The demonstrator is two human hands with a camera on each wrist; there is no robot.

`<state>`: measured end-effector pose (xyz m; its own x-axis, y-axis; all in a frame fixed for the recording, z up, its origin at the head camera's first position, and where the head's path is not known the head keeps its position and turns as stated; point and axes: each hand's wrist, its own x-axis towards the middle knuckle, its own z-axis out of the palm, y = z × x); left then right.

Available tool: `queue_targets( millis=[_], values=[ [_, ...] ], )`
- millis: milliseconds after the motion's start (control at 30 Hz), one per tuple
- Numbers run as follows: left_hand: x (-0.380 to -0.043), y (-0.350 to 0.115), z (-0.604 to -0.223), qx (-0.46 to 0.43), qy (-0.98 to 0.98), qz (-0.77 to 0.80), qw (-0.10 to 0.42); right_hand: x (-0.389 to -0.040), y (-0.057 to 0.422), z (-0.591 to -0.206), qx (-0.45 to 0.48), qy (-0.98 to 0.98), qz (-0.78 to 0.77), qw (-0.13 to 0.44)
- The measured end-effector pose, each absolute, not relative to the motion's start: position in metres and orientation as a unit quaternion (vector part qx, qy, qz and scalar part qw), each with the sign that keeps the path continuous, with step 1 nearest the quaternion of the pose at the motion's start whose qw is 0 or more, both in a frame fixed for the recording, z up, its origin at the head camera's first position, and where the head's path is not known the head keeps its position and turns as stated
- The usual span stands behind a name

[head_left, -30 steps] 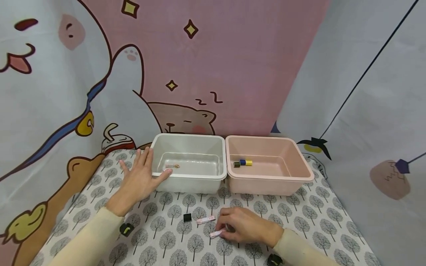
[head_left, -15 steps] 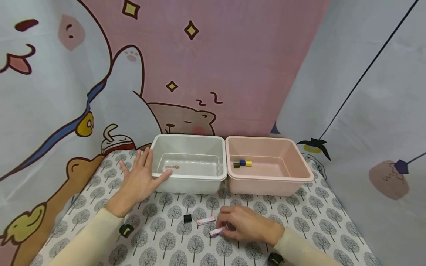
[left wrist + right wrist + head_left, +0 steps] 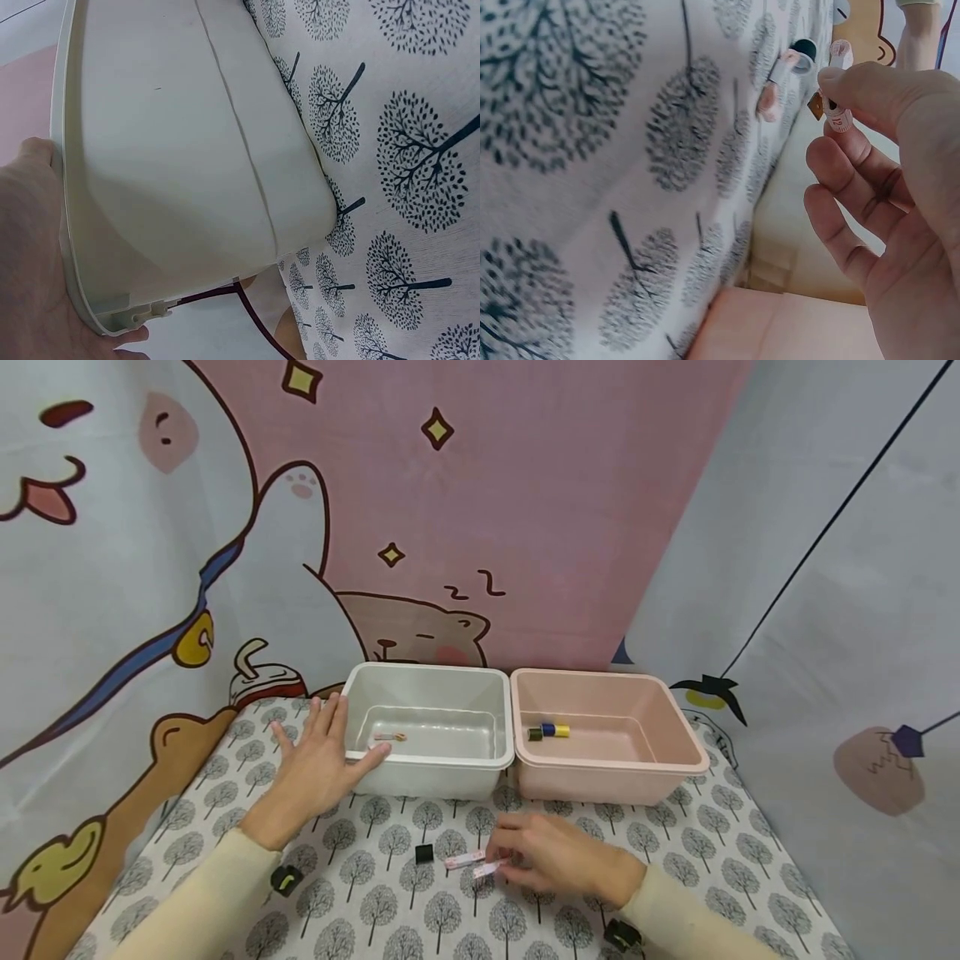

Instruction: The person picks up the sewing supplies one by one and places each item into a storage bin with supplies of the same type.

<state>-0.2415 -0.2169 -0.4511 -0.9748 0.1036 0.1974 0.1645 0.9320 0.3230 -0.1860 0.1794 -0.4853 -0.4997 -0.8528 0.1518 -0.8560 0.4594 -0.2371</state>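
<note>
My right hand (image 3: 558,857) pinches a small folded pink-and-white measuring tape (image 3: 486,868) between thumb and fingertips, close over the cloth. In the right wrist view, printed numbers and a brass-coloured end show on the held measuring tape (image 3: 840,116); the other fingers are loosely bent. Just left of it lies a second pink measuring tape (image 3: 465,858), with a small black spool (image 3: 423,853) beside that. My left hand (image 3: 315,772) rests with spread fingers on the front left corner of the white bin (image 3: 427,779); its thumb lies over the rim in the left wrist view.
A pink bin (image 3: 611,787) stands right against the white one. Inside it lie a blue-and-yellow piece (image 3: 555,730) and a dark green one (image 3: 535,734), like thread spools. A small pale and orange item (image 3: 390,737) lies in the white bin. Tree-print cloth (image 3: 375,906) covers the table.
My right hand has lifted the nearer measuring tape slightly and moved a little away from me with it. My left hand stays on the white bin.
</note>
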Motion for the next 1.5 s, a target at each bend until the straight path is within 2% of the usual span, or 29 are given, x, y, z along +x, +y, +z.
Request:
queue_targets(
  millis=[167,1033,1500],
  values=[
    [-0.241,-0.217,-0.45,-0.066,-0.979,-0.174,0.085,-0.19,0.179,-0.477,0.505,-0.852,0.132,0.031],
    [-0.24,-0.215,-0.448,-0.068,-0.98,-0.166,0.088,-0.21,0.176,-0.43,0.532,-0.83,0.148,0.075],
    [-0.241,-0.217,-0.451,-0.071,-0.98,-0.16,0.092,-0.226,0.159,-0.388,0.542,-0.823,0.125,0.115]
  ],
)
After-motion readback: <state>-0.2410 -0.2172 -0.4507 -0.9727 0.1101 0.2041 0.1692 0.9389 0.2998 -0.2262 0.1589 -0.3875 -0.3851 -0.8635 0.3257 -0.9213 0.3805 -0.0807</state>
